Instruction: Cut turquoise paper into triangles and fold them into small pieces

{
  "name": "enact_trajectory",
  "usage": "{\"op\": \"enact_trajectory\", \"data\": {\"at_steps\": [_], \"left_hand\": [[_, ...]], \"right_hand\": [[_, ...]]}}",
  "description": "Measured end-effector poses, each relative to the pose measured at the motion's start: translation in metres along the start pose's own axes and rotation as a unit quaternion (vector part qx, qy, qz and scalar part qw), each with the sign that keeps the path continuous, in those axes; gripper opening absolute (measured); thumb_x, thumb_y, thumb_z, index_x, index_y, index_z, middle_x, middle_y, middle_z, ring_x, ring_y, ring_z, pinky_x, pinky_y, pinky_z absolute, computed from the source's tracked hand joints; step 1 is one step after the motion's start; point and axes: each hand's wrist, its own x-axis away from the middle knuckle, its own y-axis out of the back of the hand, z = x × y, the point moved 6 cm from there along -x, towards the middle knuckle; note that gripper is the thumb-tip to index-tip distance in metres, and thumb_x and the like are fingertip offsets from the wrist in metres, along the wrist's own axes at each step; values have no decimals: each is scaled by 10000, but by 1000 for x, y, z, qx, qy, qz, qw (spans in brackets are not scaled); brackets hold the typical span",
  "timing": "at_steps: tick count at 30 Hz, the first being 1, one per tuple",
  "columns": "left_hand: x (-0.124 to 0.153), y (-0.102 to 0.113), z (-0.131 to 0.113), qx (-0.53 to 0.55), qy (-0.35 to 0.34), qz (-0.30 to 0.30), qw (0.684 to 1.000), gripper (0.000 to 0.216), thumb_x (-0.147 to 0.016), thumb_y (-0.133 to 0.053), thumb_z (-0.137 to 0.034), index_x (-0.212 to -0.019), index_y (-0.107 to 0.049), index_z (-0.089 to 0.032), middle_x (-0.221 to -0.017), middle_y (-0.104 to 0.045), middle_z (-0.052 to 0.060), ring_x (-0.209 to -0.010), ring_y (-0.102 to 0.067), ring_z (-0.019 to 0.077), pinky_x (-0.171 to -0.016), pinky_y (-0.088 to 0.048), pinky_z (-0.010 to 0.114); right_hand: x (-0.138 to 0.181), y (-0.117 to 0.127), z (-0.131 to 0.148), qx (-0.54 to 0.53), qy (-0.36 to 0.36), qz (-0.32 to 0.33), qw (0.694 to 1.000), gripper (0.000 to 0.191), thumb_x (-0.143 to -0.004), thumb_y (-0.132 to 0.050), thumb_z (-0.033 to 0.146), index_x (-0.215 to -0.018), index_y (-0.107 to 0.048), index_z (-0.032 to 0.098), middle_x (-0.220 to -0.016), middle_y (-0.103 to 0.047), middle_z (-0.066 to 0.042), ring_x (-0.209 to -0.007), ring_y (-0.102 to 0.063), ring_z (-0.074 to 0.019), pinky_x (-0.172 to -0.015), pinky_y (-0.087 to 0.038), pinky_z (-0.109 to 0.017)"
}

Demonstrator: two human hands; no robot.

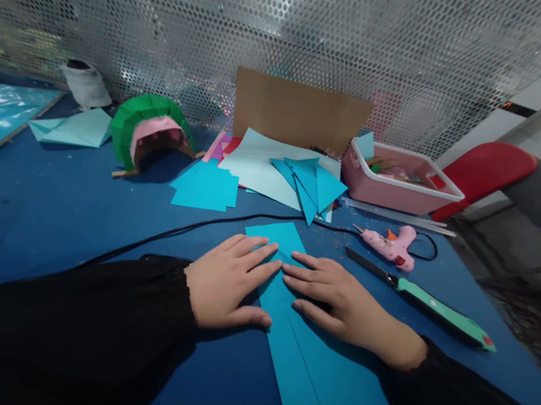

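A long folded strip of teal paper (322,391) lies on the blue table (56,208), running from the middle toward the near right. My left hand (229,278) rests flat on its left side, fingers stretched out. My right hand (341,304) lies flat on the strip from the right. The fingertips of both hands almost meet over the paper's middle. Both arms wear black sleeves.
A pink glue gun (390,245) and teal-handled scissors (432,306) lie right of my hands. A black cable (167,230) crosses the table. Behind are folded teal triangles (312,185), a teal square (205,188), a green-and-pink paper model (150,130), a pink tray (399,179), cardboard (296,110) and a mesh screen (279,24).
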Motion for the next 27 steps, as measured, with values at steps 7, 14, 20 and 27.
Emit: {"op": "enact_trajectory", "data": {"at_steps": [7, 14, 20, 27], "left_hand": [[2, -3, 1, 38, 0, 46, 998, 954, -725, -362, -826, -1414, -400, -168, -1501, -317, 182, -1353, -281, 394, -1070, -202, 558], [4, 1, 3, 62, 14, 64, 996, 856, -729, -341, -828, -1410, -398, -314, -1519, -288, 143, -1380, -204, 436, -1053, -112, 659], [3, 3, 4, 67, 19, 77, 995, 873, -694, -374, -844, -1409, -390, -344, -1519, -276, 162, -1392, -184, 431, -1063, -119, 649], [3, 5, 6, 70, 32, 71, 995, 844, -667, -418, -844, -1379, -419, -390, -1520, -267, 168, -1391, -168, 449, -1047, -140, 662]], "right_hand": [[0, 1, 1, 8, -14, 7, 1000, 357, -940, -484, 307, -1263, -589, 197, -1352, -554, -69, -1325, -414, -270, -1016, -395, -467], [2, 2, -4, 45, -67, -3, 997, 323, -956, -443, 287, -1230, -612, 262, -1324, -584, -43, -1308, -435, -280, -988, -386, -511], [-2, 6, -13, 38, -64, 12, 997, 393, -943, -460, 348, -1291, -566, 199, -1357, -553, -69, -1343, -380, -288, -1014, -381, -498], [-28, 15, -13, 40, -38, 110, 992, 433, -942, -420, 357, -1305, -559, 166, -1359, -549, -64, -1339, -380, -312, -1037, -358, -514]]}}
